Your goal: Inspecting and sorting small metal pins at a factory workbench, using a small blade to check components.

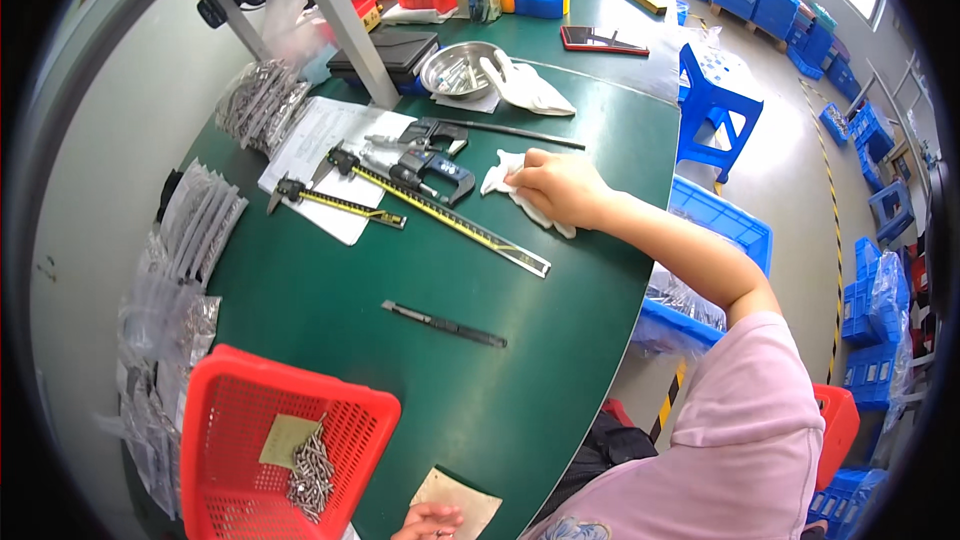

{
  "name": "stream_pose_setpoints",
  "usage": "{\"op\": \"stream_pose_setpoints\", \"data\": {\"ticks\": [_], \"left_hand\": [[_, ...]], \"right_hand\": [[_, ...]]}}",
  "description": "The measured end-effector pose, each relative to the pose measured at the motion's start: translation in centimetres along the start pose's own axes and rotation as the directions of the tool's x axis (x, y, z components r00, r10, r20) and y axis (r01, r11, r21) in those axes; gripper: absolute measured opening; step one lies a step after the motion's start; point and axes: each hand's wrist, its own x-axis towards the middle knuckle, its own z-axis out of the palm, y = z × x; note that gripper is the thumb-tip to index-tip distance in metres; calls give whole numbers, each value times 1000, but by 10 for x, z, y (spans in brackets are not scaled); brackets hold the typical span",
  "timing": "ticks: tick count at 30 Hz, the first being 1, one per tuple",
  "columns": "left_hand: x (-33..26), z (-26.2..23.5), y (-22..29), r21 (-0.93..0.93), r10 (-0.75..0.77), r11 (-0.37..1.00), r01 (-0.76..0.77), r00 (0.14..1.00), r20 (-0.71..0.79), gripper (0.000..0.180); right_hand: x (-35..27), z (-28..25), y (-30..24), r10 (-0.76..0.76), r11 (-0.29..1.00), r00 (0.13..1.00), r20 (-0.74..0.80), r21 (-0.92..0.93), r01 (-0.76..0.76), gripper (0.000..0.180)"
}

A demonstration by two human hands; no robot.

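My right hand reaches across the green table with its fingers closed on a crumpled white cloth, which lies against the tabletop. At the lower edge, my left hand is partly cut off; its fingers are curled together over a tan piece of paper, and what they may hold is too small to make out. Left of it stands a red plastic basket with a pile of small metal pins and a yellowish note. A black utility knife lies mid-table.
Two calipers and micrometers lie by paper sheets. Behind are a metal bowl, white glove, phone and tape. Bagged parts line the left; blue crates and a stool stand right.
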Motion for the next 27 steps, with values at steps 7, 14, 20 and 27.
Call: {"op": "stream_pose_setpoints", "data": {"ticks": [7, 14, 20, 27], "left_hand": [[61, 39, 16, -142, 126, 983, -114, 989, 73, 11], [134, 87, 2, 276, 356, 896, -348, 934, 24, 10], [134, 93, -6, 388, 433, 823, -414, 901, 44, 9], [140, 105, 5, 510, 430, 771, -383, 902, 27, 11]], "right_hand": [[97, -78, 21, -69, 998, 996, -55, 7, 69, 38], [245, -91, 84, 252, 968, 960, -121, 29, -251, 59], [326, -64, 146, 464, 885, 838, -288, 111, -453, 71], [367, -57, 184, 514, 858, 808, -288, 179, -481, 79]]}}
